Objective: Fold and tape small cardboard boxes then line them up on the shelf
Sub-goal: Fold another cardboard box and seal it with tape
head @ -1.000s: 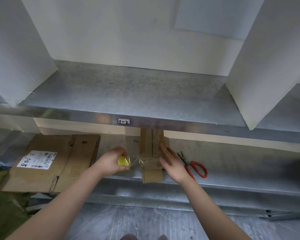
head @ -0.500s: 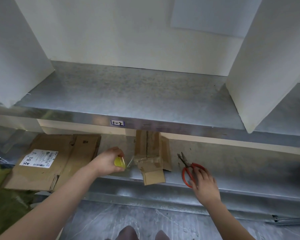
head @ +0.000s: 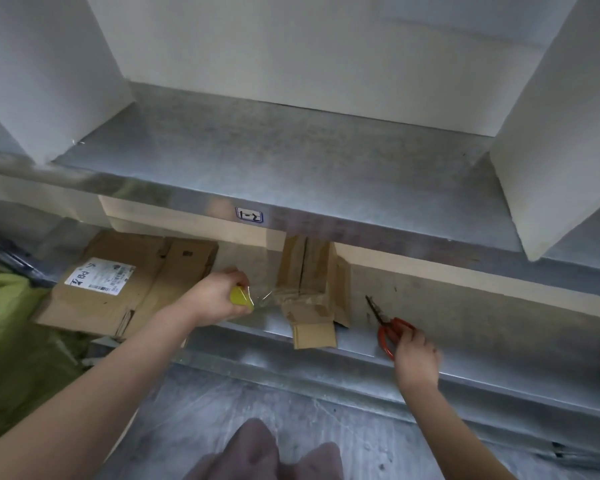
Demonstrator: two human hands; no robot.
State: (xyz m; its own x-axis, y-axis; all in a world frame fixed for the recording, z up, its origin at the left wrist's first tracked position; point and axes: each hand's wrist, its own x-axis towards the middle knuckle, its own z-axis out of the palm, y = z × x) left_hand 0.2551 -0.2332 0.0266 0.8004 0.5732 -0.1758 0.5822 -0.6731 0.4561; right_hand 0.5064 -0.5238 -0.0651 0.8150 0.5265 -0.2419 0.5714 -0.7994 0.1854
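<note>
Scissors lie to the right of the taut tape that wants cutting.
My right hand (head: 416, 355) curls over the red handles of the scissors (head: 390, 332), whose blades point away and leftward. My left hand (head: 215, 299) grips the yellow tape roll (head: 240, 298), its clear strip (head: 267, 299) stretched right to the small box (head: 309, 278) on the lower shelf (head: 465, 323). Blur hides my right fingers, and the upper shelf (head: 291, 161) cuts off the box's far end.

Dull, mottled galvanised metal shelf (head: 291, 161); matt brown cardboard box (head: 309, 282) with glossy clear tape (head: 267, 299); red plastic-handled scissors (head: 387, 327); paper label on flattened cardboard (head: 118, 289).
</note>
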